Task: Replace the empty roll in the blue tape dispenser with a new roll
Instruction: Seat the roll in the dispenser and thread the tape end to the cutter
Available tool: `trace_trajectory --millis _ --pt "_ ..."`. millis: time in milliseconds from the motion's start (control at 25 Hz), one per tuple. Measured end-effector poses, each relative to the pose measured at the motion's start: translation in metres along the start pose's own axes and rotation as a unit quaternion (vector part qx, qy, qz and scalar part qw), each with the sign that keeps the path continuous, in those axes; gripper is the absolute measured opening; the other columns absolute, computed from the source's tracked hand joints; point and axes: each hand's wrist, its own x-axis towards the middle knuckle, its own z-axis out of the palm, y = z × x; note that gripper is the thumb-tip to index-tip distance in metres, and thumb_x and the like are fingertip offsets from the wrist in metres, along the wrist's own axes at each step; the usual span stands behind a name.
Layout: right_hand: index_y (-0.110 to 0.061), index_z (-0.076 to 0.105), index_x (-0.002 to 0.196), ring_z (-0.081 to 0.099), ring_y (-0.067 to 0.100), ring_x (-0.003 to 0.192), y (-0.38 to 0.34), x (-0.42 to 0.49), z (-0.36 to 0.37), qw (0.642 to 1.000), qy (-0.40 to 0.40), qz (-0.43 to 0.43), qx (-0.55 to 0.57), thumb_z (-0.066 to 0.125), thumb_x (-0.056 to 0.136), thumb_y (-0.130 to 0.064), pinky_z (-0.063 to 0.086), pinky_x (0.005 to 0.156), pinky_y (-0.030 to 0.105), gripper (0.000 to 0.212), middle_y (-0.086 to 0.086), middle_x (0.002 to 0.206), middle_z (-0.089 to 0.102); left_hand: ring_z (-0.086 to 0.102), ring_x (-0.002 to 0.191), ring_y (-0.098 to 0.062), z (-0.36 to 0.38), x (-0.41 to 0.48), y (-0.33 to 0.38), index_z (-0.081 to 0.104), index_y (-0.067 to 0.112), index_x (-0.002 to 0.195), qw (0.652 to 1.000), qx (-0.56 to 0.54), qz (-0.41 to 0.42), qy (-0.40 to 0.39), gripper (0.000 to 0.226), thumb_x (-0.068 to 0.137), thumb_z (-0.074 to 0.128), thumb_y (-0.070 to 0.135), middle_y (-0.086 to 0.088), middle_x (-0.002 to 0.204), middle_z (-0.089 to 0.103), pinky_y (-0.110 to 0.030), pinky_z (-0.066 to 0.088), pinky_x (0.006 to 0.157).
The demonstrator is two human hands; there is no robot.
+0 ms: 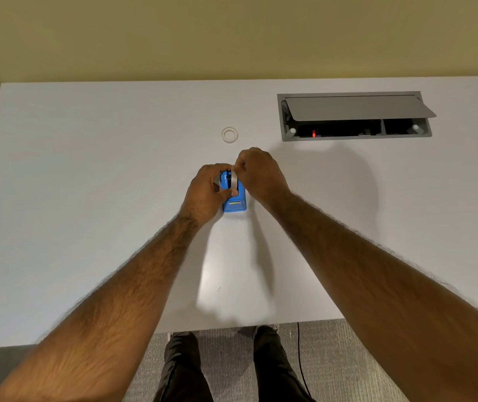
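Observation:
The blue tape dispenser (234, 200) stands on the white table (87, 198), its cutter end toward me. My left hand (207, 192) wraps around its left side, thumb across the top. My right hand (259, 172) pinches a roll of tape (234, 179) that sits in the dispenser's slot; only the roll's grey-white edge shows between the fingers. A thin white ring, an empty tape core (229, 134), lies flat on the table just beyond the hands.
A recessed cable box (354, 117) with its grey lid propped open sits in the table at the back right. The table's near edge runs just above my legs and the carpet. A yellow wall rises behind the table.

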Motion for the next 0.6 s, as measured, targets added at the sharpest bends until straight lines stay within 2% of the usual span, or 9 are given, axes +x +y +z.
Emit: trace_trajectory --millis 240,400,600 --pt "-0.007 0.065 0.089 0.058 0.018 0.077 0.003 -0.005 -0.001 0.999 -0.017 -0.044 -0.004 0.06 0.092 -0.028 0.051 0.07 0.03 0.022 0.009 0.087 0.062 0.058 0.101 -0.015 -0.001 0.001 0.003 0.061 0.021 0.127 1.0 0.004 0.006 -0.008 0.052 0.08 0.081 0.017 0.011 0.116 0.056 -0.034 0.051 0.095" --pt "-0.008 0.063 0.088 0.056 0.016 0.074 0.003 0.0 -0.001 1.0 -0.017 -0.023 0.005 0.054 0.095 -0.025 0.052 0.071 0.03 0.02 0.006 0.083 0.061 0.058 0.091 -0.014 -0.002 0.0 0.003 0.061 0.023 0.127 1.0 0.002 0.001 -0.006 0.054 0.078 0.082 0.017 0.011 0.114 0.056 -0.028 0.05 0.089" --pt "-0.008 0.063 0.088 0.056 0.016 0.075 0.005 0.005 -0.004 0.999 -0.04 -0.015 0.01 0.054 0.094 -0.021 0.052 0.072 0.029 0.017 0.006 0.084 0.061 0.057 0.087 -0.011 -0.002 0.0 0.002 0.061 0.026 0.126 1.0 -0.002 -0.001 -0.008 0.054 0.077 0.082 0.017 0.011 0.114 0.056 -0.022 0.046 0.085"
